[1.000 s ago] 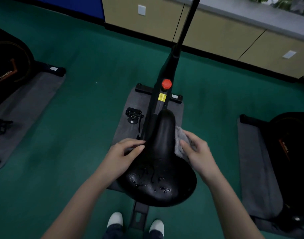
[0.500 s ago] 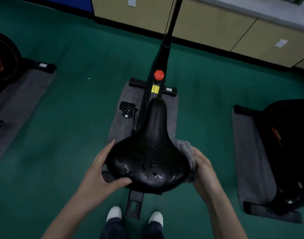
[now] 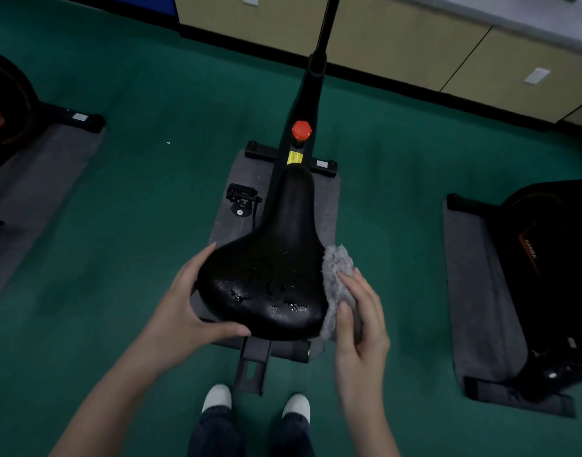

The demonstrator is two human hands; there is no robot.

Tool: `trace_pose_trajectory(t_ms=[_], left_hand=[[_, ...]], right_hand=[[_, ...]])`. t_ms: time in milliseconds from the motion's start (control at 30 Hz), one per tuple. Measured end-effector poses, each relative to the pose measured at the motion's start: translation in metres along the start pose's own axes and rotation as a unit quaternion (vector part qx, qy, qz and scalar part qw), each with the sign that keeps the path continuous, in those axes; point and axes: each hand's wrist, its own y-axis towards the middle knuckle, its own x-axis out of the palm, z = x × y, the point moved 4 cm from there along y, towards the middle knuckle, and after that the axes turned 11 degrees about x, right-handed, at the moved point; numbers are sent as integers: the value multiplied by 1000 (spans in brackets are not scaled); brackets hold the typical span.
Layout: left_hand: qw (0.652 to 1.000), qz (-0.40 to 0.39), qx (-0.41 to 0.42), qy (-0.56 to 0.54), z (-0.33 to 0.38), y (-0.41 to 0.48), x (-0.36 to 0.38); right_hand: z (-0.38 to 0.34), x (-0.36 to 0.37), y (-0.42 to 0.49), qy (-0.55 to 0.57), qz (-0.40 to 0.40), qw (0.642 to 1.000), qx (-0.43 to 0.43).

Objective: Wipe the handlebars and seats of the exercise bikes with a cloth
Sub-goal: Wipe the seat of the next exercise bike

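A black bike seat (image 3: 273,258) fills the middle of the view, its wide rear part wet with droplets. My left hand (image 3: 187,308) grips the seat's left rear edge, thumb under the back rim and fingers along the side. My right hand (image 3: 359,321) presses a grey fluffy cloth (image 3: 336,275) against the seat's right edge, holding it with thumb and fingers. The bike's black frame (image 3: 311,94) with a red knob (image 3: 301,129) runs away from the seat. The handlebars are out of view.
The bike stands on a grey mat (image 3: 237,225) on green carpet. A pedal (image 3: 242,199) sticks out to the left. Another bike (image 3: 547,275) on a mat stands at the right, a third (image 3: 6,103) at the left. Beige cabinets (image 3: 398,37) line the far wall.
My right hand slid the cloth from beside the seat's nose back along its right edge. My left hand moved from the left side back to the rear corner. The camera tilted down slightly.
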Motion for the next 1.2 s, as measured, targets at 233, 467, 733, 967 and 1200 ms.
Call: trace_pose_trajectory(t_ms=[233, 467, 733, 967, 1200], left_hand=[[1000, 4, 7, -24, -1, 1, 1], [1000, 11, 16, -17, 1, 1, 1], [999, 18, 22, -23, -2, 1, 2], [1000, 17, 22, -1, 1, 0, 2], [1000, 21, 17, 1, -3, -2, 2]], right_hand=[[-7, 25, -24, -37, 66, 996, -51], [-18, 18, 4, -122, -6, 991, -59], [-21, 48, -45, -167, 6, 976, -142], [-35, 40, 16, -234, -50, 964, -115], [-35, 63, -42, -231, -68, 952, -187]])
